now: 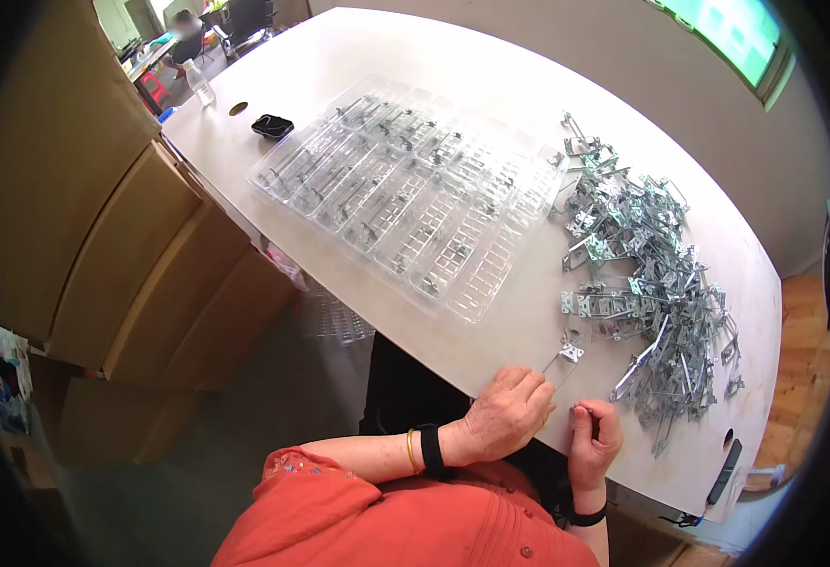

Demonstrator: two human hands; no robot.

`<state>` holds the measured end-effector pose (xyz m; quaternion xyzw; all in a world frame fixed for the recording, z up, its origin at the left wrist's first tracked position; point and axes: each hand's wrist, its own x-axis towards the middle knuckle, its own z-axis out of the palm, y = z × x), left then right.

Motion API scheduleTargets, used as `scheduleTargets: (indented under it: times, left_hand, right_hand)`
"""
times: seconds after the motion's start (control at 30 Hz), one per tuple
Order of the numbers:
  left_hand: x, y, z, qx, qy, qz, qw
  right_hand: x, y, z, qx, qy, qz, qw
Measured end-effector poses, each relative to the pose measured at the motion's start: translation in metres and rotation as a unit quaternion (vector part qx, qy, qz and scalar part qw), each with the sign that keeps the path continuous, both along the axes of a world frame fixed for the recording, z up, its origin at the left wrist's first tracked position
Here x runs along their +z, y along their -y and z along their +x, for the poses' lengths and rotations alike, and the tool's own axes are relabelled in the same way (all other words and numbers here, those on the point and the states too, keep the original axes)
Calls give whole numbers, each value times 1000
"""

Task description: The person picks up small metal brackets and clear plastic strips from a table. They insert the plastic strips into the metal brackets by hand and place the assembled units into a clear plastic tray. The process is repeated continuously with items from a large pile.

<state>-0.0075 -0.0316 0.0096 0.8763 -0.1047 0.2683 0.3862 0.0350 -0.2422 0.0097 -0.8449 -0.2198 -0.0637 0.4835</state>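
Note:
My left hand [510,411] is closed at the table's near edge. Its fingers pinch a metal bracket with a thin rod [571,352], whose flat plate end points away from me. Just to the right, my right hand [594,442] is curled with thumb and forefinger together; whatever it may hold is too small to make out. Beyond and to the right of both hands lies a large heap of similar metal brackets [665,274]. A clear plastic tray [491,274] stands left of the heap, with metal parts lying in several of its long compartments.
A small black dish [272,126] and a clear bottle [199,85] stand at the table's far left. Cardboard boxes [141,255] are stacked along the left side. A dark bar-shaped object [723,472] sits at the right near corner. Another person sits in the far background.

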Motion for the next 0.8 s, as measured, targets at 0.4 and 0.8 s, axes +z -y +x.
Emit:
scheduleTargets:
  times: [0.4,0.8]
  left_hand:
    - [-2,-12,7,15,47,35,998]
    - [-11,-13,3,-34,25,-1,999]
  right_hand:
    - [2,-1,-2,-8,-36,28,999]
    - [11,-1,-5,-20,-18,-27,999]
